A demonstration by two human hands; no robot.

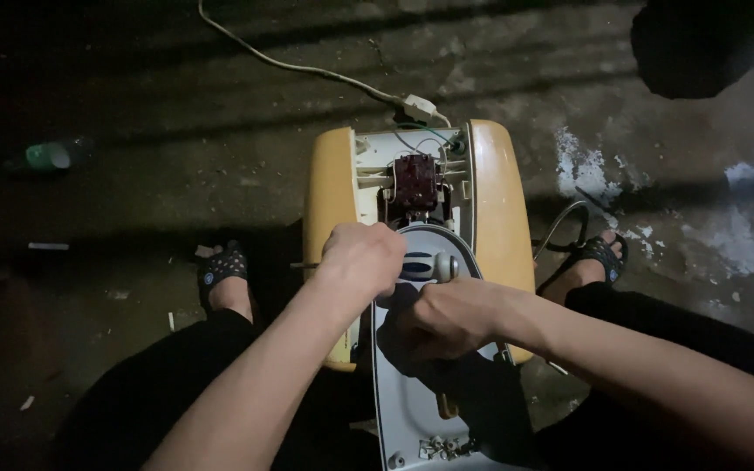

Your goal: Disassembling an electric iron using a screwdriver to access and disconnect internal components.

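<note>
A yellow appliance housing with its cover off is seen standing on the concrete floor between two sandalled feet, its white inner frame and a dark red component exposed at the far end. The left hand is closed into a fist above the middle of the housing; what it grips cannot be told, though a thin metal shaft is seen jutting out to its left. The right hand is curled shut just near and right of it, beside a striped screwdriver handle. A pale grey panel is laid below the hands, with small screws gathered at its near edge. A white cable is run across the floor to the far end of the housing
</note>
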